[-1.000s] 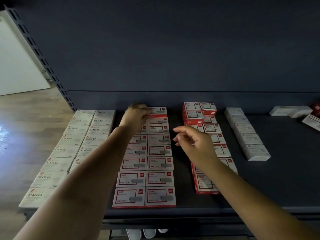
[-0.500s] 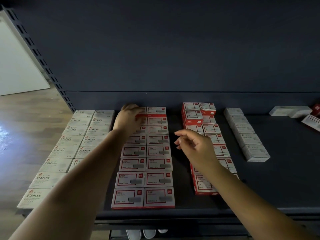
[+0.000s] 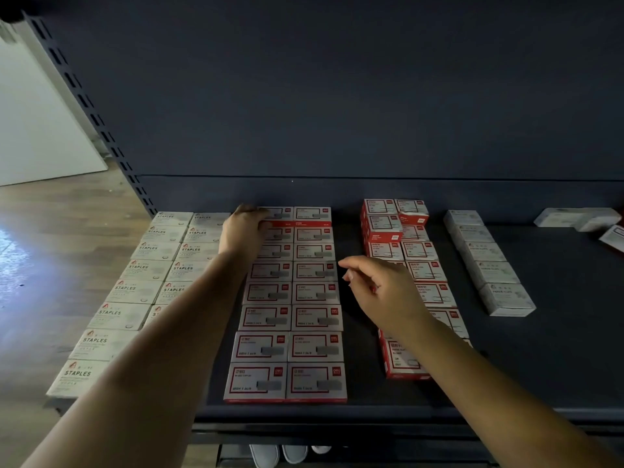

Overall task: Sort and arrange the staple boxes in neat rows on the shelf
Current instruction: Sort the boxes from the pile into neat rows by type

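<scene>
Staple boxes lie in rows on a dark shelf (image 3: 557, 349). White "STAPLES" boxes (image 3: 135, 288) form two columns at the left. Red-bordered boxes (image 3: 290, 319) form two columns in the middle. At their far left end a raised box (image 3: 281, 213) shows its red side, and my left hand (image 3: 243, 229) grips its left edge with curled fingers and thumb. My right hand (image 3: 381, 292) hovers between the middle columns and the red boxes (image 3: 422, 265), fingers loosely curled and holding nothing. My right forearm hides part of the red columns.
The red columns are stacked higher at the back (image 3: 381, 221). A single column of plain white boxes (image 3: 489, 265) runs further right, and loose boxes (image 3: 577, 217) lie at the far right. A perforated upright (image 3: 84, 103) bounds the shelf's left. Shoes (image 3: 280, 456) show below.
My left hand slid a little to the left at the back of the middle columns, uncovering more of the rear left box. My right hand stayed almost still.
</scene>
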The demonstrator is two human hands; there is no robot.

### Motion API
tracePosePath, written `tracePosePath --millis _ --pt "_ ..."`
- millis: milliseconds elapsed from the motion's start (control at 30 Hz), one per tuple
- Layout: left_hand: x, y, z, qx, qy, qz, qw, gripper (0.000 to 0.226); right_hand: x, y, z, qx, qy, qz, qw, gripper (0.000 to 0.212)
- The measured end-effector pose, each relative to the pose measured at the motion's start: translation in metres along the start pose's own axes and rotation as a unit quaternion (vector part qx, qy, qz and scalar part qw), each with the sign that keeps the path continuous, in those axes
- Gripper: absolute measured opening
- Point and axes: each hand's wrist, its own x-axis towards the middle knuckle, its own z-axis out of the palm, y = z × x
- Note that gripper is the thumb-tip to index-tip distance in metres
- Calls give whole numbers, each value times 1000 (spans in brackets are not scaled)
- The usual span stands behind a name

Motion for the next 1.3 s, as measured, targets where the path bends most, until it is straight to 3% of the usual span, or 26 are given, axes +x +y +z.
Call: tracePosePath --millis 233,433,533,633,1000,1100,1300 --pt "-4 21 -15 90 -44 -4 995 36 0 2 -3 -117 -17 -59 991 26" --pt "-49 92 -33 107 32 201 973 39 -11 14 -24 -204 -12 -73 976 24" --pt "-69 123 -32 93 55 257 960 37 -17 29 -41 -220 7 -57 974 24" --pt "-83 154 -28 89 37 271 958 42 -26 44 -60 -234 27 -25 972 27" --pt "-104 277 17 99 -42 280 954 47 -73 112 -154 -252 51 19 966 9" --pt "-110 307 34 85 -35 275 957 45 -90 137 -180 -235 46 48 970 27" --pt "-127 355 64 55 -46 262 962 40 -128 188 -215 -153 71 78 983 26"
